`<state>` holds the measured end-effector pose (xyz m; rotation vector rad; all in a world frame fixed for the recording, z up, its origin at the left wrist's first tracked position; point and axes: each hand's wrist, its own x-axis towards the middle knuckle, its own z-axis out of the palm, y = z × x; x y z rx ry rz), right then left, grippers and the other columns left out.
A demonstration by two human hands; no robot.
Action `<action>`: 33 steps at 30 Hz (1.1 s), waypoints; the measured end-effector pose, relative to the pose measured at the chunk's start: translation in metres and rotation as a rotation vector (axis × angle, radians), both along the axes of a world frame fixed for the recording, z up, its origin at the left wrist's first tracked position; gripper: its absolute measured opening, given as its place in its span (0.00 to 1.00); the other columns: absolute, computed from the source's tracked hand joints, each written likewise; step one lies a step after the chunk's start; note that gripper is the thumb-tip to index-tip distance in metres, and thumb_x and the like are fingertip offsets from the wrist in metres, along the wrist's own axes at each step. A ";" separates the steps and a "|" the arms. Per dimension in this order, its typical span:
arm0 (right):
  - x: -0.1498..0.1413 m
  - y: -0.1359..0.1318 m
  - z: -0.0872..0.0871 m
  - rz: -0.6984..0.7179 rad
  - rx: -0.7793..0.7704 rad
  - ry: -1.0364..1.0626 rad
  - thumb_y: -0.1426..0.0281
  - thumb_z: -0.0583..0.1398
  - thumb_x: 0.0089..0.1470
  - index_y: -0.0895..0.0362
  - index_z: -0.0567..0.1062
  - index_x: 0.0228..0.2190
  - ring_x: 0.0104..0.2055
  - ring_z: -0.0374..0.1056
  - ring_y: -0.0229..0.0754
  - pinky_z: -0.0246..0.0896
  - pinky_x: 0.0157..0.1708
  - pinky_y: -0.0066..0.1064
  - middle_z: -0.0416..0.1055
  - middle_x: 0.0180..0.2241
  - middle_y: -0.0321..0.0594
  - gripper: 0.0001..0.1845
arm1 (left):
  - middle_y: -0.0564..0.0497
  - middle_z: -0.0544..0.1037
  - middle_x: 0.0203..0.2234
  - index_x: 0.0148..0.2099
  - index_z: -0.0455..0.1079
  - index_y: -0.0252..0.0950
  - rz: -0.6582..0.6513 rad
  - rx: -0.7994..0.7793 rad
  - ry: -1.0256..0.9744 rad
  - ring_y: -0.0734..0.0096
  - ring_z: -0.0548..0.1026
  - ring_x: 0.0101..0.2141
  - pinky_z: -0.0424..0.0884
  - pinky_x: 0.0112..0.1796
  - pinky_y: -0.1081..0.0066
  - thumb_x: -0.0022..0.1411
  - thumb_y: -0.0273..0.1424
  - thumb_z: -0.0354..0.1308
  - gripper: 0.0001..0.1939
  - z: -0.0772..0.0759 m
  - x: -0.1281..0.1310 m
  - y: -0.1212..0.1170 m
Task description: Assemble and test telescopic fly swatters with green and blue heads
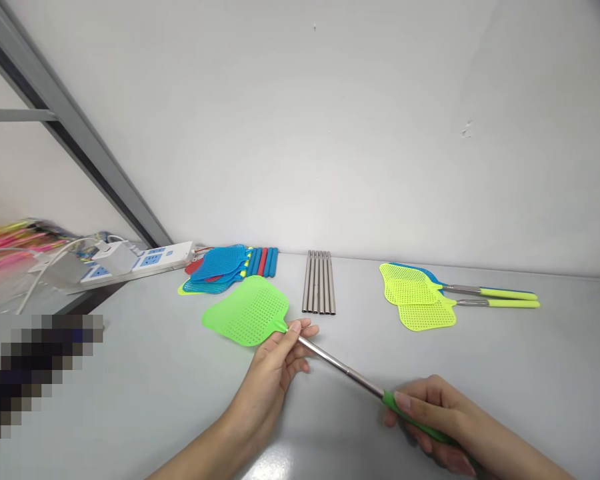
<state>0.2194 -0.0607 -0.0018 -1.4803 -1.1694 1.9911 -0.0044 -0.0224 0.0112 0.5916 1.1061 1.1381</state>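
I hold a green fly swatter (247,310) over the grey table (145,380). My left hand (275,363) pinches the neck where its green mesh head joins the metal telescopic rod (340,367). Lower right, my right hand (430,417) is closed round the green handle (405,413). The rod runs diagonally between both hands, stretched out.
Behind lie several bare metal rods (319,281) side by side, a pile of blue, red and yellow swatter heads (217,267) with coloured handle grips (263,261), and finished yellow and blue swatters (430,293) at right. A white power strip (135,261) with plugs sits at left.
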 end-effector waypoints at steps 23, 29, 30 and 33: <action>0.003 0.002 0.002 -0.022 -0.013 0.116 0.54 0.56 0.50 0.62 0.74 0.29 0.12 0.42 0.24 0.33 0.12 0.21 0.58 0.17 0.30 0.22 | 0.41 0.74 0.39 0.42 0.69 0.29 -0.031 0.036 -0.059 0.68 0.71 0.31 0.66 0.28 0.71 0.61 0.33 0.44 0.16 0.001 0.002 -0.003; 0.006 0.004 0.005 -0.023 -0.040 0.147 0.56 0.56 0.51 0.62 0.74 0.29 0.11 0.43 0.24 0.35 0.12 0.21 0.59 0.17 0.30 0.20 | 0.42 0.73 0.38 0.42 0.68 0.30 -0.041 0.125 -0.006 0.67 0.70 0.31 0.65 0.28 0.70 0.61 0.33 0.42 0.17 -0.001 0.003 -0.005; 0.006 0.005 0.005 -0.011 -0.034 0.156 0.56 0.56 0.51 0.62 0.74 0.28 0.11 0.43 0.24 0.35 0.12 0.21 0.59 0.16 0.31 0.20 | 0.42 0.73 0.38 0.42 0.68 0.30 -0.045 0.133 0.004 0.66 0.70 0.31 0.65 0.28 0.70 0.61 0.34 0.42 0.17 -0.001 0.003 -0.006; 0.009 0.007 0.007 0.015 -0.021 0.156 0.57 0.55 0.52 0.63 0.74 0.28 0.11 0.44 0.24 0.36 0.12 0.20 0.60 0.16 0.31 0.21 | 0.42 0.73 0.37 0.42 0.67 0.30 -0.057 0.134 0.018 0.66 0.70 0.31 0.65 0.28 0.70 0.62 0.34 0.41 0.17 0.000 0.004 -0.008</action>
